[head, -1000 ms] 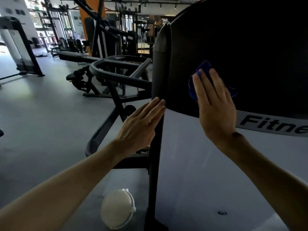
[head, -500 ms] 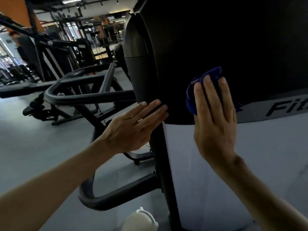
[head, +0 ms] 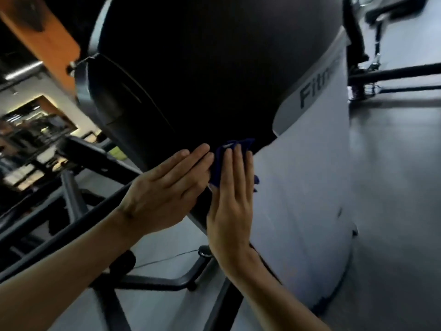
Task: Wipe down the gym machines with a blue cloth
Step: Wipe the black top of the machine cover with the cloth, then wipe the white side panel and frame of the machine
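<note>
From the head view, the right hand (head: 230,209) presses the blue cloth (head: 235,161) flat-fingered against the machine's shroud (head: 298,199), at its dark upper panel's lower edge. The left hand (head: 164,194) rests open just beside it. Unpinched, the cloth could slip off.

The floor (head: 393,187) is smooth grey and catches a dull sheen of light on the right. Far to the upper left an orange wall panel (head: 40,32) stands against a dim ceiling with a strip light (head: 22,69) glowing below it. Beneath that, a lit opening (head: 38,120) gives onto a brighter stretch of gym, too blurred to make out. Dark frame bars (head: 78,225) cross the left side low down, and more black bars (head: 393,72) with blurred metal fittings lie far right.
</note>
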`<state>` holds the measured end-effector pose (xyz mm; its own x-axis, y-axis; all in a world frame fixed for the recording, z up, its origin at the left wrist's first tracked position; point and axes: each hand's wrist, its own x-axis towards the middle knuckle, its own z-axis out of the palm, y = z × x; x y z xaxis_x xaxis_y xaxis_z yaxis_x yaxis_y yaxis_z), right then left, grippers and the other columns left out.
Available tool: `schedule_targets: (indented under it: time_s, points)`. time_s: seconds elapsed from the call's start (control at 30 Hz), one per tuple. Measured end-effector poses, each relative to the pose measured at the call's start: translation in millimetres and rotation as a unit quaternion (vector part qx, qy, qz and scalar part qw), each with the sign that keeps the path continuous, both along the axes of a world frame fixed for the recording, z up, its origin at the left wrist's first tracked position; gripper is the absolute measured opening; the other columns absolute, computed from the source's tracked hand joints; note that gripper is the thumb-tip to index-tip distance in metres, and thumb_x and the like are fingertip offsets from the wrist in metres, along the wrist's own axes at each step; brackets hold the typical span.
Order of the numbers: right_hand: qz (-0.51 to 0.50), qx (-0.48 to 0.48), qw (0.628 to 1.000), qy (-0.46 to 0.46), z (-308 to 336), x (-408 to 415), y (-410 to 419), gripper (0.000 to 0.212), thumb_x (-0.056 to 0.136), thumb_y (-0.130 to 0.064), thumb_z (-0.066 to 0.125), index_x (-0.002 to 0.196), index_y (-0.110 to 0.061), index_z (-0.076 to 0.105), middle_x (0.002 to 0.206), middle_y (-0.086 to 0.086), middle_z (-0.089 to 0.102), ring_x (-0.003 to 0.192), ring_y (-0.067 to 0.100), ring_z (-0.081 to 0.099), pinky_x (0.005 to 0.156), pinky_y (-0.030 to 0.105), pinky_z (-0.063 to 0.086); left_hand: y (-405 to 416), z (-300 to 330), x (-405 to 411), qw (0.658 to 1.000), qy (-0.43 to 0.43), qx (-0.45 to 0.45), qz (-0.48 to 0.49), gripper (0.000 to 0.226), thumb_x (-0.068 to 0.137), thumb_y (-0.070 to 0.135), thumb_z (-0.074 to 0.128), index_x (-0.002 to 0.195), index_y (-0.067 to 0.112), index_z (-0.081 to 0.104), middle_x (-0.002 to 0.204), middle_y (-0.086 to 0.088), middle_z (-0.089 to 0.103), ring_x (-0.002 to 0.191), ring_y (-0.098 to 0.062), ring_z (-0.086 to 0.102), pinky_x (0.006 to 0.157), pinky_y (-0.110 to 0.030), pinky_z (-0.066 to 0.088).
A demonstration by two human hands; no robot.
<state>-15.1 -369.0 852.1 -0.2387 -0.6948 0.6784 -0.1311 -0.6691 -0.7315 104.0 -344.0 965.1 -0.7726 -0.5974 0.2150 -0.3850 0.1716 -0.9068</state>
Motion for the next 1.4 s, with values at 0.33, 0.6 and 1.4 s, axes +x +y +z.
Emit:
schedule_targets:
  time_s: [0.33,0.6,1.4]
  points:
    - [-0.101,0.118,0.984,-0.090,-39.8,45.0,16.6,0.055,0.105,-0.003,0.055,0.157,-0.005,0.036,0.166,0.007,0.031,0.157,0.028,0.018,0.126,0.044,0.026,-27.2,13.6,-24.4,0.991,-0.120,0.047,0.029,0.063,0.114,0.034,0.014,0.163,-0.004,0.006,0.171,-0.026,0.002,0.160,-0.037,0.005,0.131,-0.047,0.011]
    - [-0.091,0.324,0.916,-0.216,-82.5,45.3,19.2,0.058,0.110,-0.008,0.040,0.161,-0.021,0.016,0.169,-0.008,0.015,0.159,0.014,0.005,0.129,0.041,0.015,-32.3,16.4,-31.7,0.986,-0.136,0.082,0.041,0.070,0.111,0.042,0.013,0.163,-0.004,0.001,0.171,-0.028,-0.005,0.160,-0.040,-0.002,0.130,-0.050,0.008]
    - [-0.066,0.181,0.978,-0.083,-63.1,21.6,3.2,0.063,0.103,-0.012,0.047,0.162,-0.008,0.022,0.170,0.002,0.020,0.158,0.022,0.012,0.127,0.033,0.017,-45.3,13.8,-57.8,0.983,-0.145,0.095,0.058,0.069,0.109,0.039,0.021,0.163,-0.004,0.012,0.170,-0.027,0.008,0.159,-0.040,0.012,0.129,-0.051,0.019]
